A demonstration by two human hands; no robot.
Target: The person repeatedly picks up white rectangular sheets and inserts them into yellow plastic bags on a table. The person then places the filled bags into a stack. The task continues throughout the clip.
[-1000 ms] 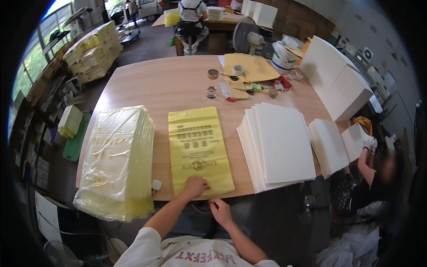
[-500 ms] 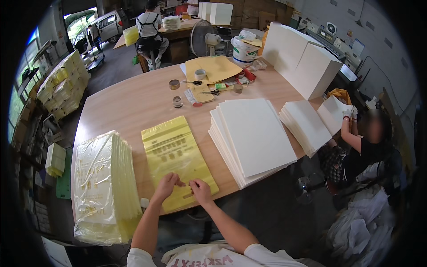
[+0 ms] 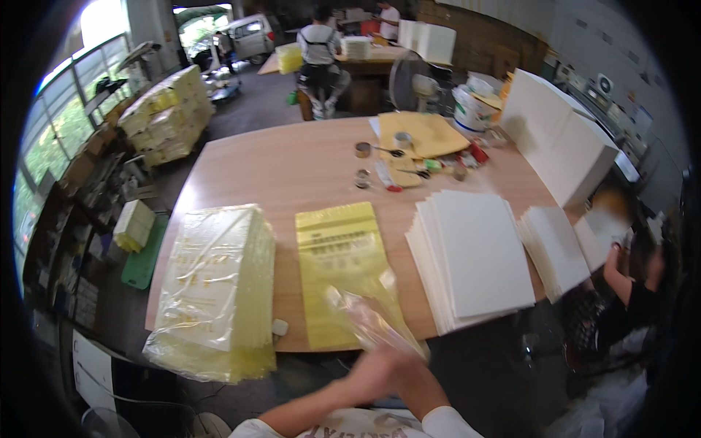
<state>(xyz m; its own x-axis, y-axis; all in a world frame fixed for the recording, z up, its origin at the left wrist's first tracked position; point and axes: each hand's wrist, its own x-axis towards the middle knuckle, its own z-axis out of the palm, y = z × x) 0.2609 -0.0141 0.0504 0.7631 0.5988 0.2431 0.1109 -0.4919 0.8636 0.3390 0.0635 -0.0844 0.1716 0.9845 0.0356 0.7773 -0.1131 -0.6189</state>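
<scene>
A flat yellow plastic bag (image 3: 339, 241) with dark printing lies on the table in front of me, its near part lifted and shiny. My right hand (image 3: 371, 321) appears to be inside the loose yellow film, blurred by motion and the plastic, so its finger pose is unclear. Across my right wrist, my left hand (image 3: 380, 371) is closed near the bag's mouth and seems to grip its edge; it is blurred too. Left of the bag stands a tall stack of filled, clear-yellow wrapped packs (image 3: 212, 285). To its right lies a fanned stack of white boards (image 3: 485, 255).
Tape rolls (image 3: 363, 150), scissors (image 3: 415, 173) and brown envelopes (image 3: 423, 135) lie farther back on the table (image 3: 277, 160). A smaller white stack (image 3: 551, 248) sits at right, where a co-worker (image 3: 628, 270) handles white sheets. Tall white boards (image 3: 555, 135) stand behind. A small white object (image 3: 280, 327) rests near the front edge.
My hands were pinching at the bag's near end; now the right hand has gone into the film and the left has crossed to the right wrist. The view has turned left.
</scene>
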